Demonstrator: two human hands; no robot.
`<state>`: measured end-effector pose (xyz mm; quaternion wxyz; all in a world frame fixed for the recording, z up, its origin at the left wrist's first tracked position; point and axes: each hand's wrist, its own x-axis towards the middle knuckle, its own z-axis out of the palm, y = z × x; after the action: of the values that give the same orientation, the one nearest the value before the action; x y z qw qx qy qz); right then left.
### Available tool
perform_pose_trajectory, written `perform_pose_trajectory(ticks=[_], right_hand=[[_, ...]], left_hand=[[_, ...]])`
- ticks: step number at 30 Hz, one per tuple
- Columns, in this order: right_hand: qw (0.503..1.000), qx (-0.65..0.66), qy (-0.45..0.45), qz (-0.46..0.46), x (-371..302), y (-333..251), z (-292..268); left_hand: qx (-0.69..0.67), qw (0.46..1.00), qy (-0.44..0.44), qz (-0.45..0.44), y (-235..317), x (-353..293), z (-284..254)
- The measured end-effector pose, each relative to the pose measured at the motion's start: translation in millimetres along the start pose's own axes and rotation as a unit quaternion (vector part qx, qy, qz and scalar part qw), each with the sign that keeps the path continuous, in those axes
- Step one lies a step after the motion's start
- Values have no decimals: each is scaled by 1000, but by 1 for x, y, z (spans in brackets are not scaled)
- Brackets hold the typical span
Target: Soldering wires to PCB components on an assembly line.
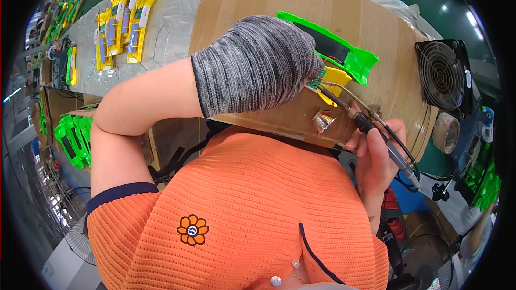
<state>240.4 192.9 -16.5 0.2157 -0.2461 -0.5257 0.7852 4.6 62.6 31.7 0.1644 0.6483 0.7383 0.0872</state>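
Note:
In my right hand is a soldering iron, its dark handle held between fingers and thumb. A thin curved tube runs alongside the iron's shaft, and its tip points at a small green circuit board by a yellow plastic part. My left hand is at the far side of that board, bent over and covered by a grey knit sleeve; its fingers are hidden. Just beyond lies a bright green plastic housing with a dark panel. A small silvery reflector with wires sits nearer me.
Brown cardboard covers the bench. A square black fan stands at the right, beside a roll of tape. Several yellow parts with boards and batteries lie at the far left. Green housings are piled at the left.

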Motion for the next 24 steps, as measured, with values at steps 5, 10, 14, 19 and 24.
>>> perform_pose_trajectory(ticks=[5, 10, 14, 19, 24], right_hand=[[1000, -16, -15, -2, 2, 1, 2], [999, -34, -4, 5, 2, -1, 6], [999, -42, -3, 5, 1, -2, 8], [1000, -26, 3, -1, 0, -1, 9], [999, -45, -7, -17, -3, 5, 4]], left_hand=[[9, 1000, 4, 11, -1, 1, 0], [16, 1000, -9, 2, 1, 2, 0], [22, 1000, -3, 1, 1, 2, 1], [18, 1000, 5, 4, 1, 1, 1], [26, 1000, 8, 14, 0, 1, 1]])
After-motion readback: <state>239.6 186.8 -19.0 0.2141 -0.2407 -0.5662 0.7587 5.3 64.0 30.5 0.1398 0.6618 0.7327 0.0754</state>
